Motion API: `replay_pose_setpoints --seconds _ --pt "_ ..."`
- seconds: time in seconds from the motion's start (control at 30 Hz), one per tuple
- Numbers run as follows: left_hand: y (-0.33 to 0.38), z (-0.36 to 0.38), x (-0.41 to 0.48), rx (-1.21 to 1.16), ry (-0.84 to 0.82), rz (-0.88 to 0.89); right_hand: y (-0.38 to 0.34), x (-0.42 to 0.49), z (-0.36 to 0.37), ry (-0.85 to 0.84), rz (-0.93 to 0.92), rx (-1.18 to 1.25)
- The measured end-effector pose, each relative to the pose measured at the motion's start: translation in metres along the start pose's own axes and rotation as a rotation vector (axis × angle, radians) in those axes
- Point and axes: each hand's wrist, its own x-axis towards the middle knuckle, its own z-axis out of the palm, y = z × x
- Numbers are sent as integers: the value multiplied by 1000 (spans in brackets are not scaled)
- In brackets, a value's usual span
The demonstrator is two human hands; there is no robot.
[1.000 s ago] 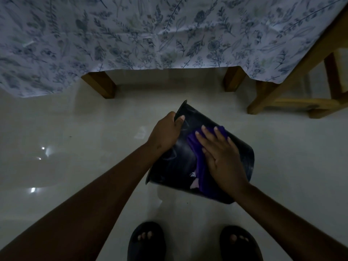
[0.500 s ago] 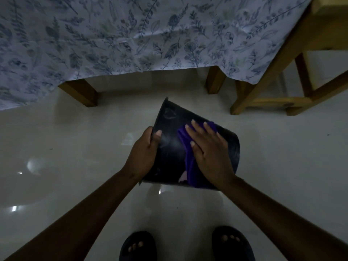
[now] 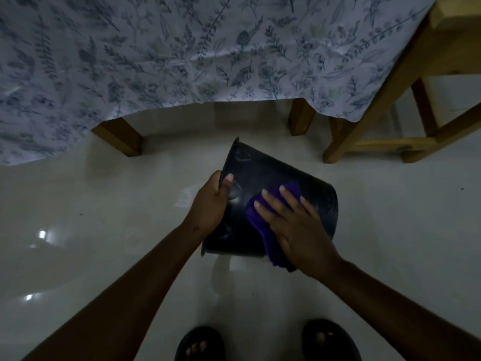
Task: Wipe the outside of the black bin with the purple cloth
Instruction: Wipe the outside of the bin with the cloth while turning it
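The black bin (image 3: 263,175) is tipped on its side above the pale floor, its open rim to the left and its base to the right. My left hand (image 3: 209,204) grips the rim, thumb on the outer wall. My right hand (image 3: 294,227) lies flat with spread fingers on the purple cloth (image 3: 265,230), pressing it against the bin's outer wall near the lower right. Most of the cloth is hidden under that hand; a fold hangs below the bin's lower edge.
A table with a floral cloth (image 3: 182,53) hangs over the floor just beyond the bin, its wooden legs (image 3: 119,136) close by. A wooden stool frame (image 3: 390,121) stands at the right. My sandalled feet (image 3: 200,345) are at the bottom edge. The glossy floor (image 3: 104,230) surrounds the bin.
My right hand has slid the purple cloth rightward and down along the bin's wall. My left hand's grip has shifted down the rim. The view has shifted slightly.
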Motion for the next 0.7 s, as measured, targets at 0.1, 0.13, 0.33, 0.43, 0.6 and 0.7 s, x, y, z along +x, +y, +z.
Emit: replay_pose_setpoints --seconds 0.1,0.13,0.33,0.43,0.6,0.7 --pt "3 1 -2 38 9 4 4 29 -12 42 161 218" --pt "4 1 -2 70 22 10 4 34 -14 54 204 270" --pt "14 7 8 241 1 -29 -39 -19 6 102 128 153" --pt "16 12 10 220 -18 -41 -36 -20 8 116 90 134" --pt "5 7 -7 203 -2 -1 0 30 -11 110 273 337" --pt "3 8 -5 207 31 -11 2 35 -11 81 335 379"
